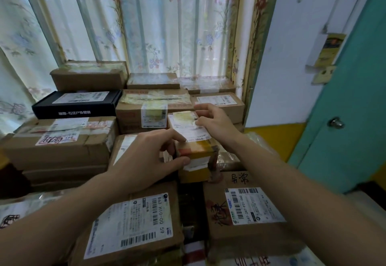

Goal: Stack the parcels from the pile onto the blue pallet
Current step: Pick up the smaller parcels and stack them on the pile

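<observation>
A small taped cardboard parcel (193, 140) with a white label on top and yellow tape on its front sits in the middle of the parcel pile. My left hand (144, 157) grips its left side, index finger on the top edge and thumb on the front face. My right hand (215, 122) holds its far right top edge, fingers curled over the label. The blue pallet is not in view.
Stacked parcels fill the space: a black box (75, 105) at left, brown boxes behind (152, 107), two large labelled boxes in front (133, 224) (250, 209). A floral curtain (167, 25) hangs behind. A teal door (344, 109) stands at right.
</observation>
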